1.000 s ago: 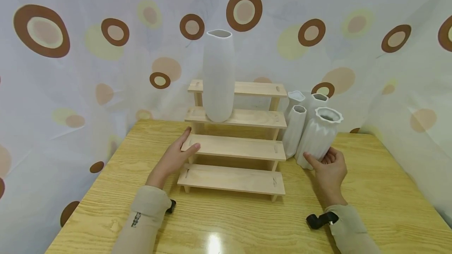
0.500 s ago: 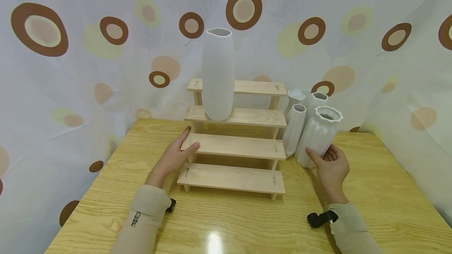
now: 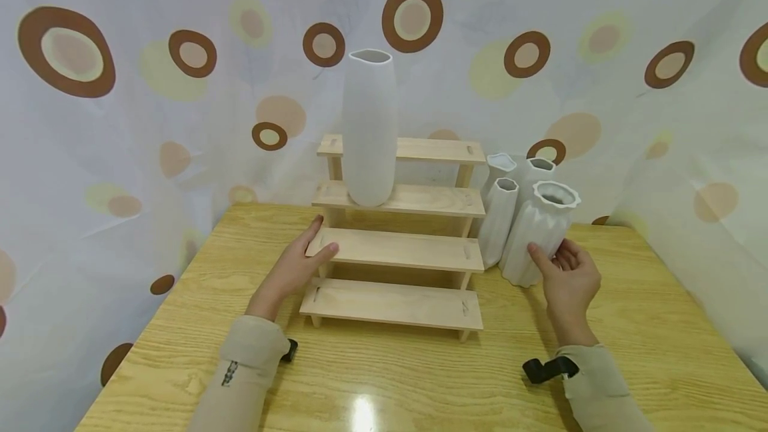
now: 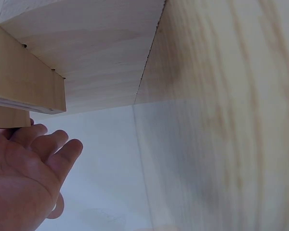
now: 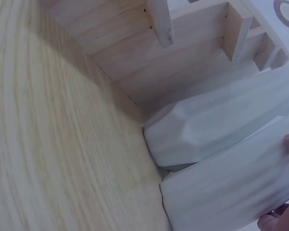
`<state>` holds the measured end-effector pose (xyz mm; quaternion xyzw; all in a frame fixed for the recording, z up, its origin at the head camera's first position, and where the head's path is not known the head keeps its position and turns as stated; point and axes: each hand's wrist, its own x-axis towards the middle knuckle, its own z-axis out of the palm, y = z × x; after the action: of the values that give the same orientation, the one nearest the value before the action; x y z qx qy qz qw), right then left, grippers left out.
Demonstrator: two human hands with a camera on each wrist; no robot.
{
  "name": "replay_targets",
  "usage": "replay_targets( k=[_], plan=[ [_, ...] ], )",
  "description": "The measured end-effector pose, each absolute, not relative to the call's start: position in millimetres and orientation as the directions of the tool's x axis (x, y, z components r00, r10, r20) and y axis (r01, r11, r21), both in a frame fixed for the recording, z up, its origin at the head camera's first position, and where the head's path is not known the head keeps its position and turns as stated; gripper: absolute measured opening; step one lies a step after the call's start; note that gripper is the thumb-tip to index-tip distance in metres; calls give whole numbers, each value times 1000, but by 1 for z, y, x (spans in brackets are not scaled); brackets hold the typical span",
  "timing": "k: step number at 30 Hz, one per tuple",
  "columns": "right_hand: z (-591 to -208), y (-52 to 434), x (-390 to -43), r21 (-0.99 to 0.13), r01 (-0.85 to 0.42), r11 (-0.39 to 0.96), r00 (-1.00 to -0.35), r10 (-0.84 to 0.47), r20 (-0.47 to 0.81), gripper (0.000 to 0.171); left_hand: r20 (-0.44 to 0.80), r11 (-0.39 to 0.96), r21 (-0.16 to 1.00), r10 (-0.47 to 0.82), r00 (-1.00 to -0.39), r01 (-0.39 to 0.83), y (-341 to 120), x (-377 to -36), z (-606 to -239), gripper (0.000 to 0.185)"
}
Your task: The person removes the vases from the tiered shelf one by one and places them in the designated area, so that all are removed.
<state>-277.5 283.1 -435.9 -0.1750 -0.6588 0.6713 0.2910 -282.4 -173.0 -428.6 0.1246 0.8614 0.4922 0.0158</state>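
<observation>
My left hand [image 3: 292, 267] holds the left end of a tiered wooden display stand [image 3: 396, 249], thumb on top of a middle board. In the left wrist view its fingers [image 4: 62, 159] curl by the wooden supports. My right hand [image 3: 570, 284] grips the lower part of a white ribbed vase [image 3: 537, 239] with a scalloped rim, thumb in front and fingers round its right side. That vase stands on the table, right of the stand, beside a slim faceted white vase [image 3: 499, 225]. A tall smooth white vase [image 3: 369, 132] stands upright on the stand's second board from the top.
Behind the two front vases stand a white vase with a wavy mouth [image 3: 500, 163] and another white vase [image 3: 537, 169], both partly hidden. The wooden table [image 3: 384, 379] meets a patterned cloth backdrop [image 3: 450, 92] at the back and sides.
My right hand has slid slightly up and to the right on the ribbed vase, which stays in almost the same place. The left hand and the stand have not visibly moved.
</observation>
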Motion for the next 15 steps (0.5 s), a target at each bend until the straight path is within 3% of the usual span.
replay_targets(
  k=[15],
  plan=[
    [-422,282,-274,-988,-151,32,-751,647,135,62,92,492,849,224,-970,194,-173,-283,-429,88]
  ],
)
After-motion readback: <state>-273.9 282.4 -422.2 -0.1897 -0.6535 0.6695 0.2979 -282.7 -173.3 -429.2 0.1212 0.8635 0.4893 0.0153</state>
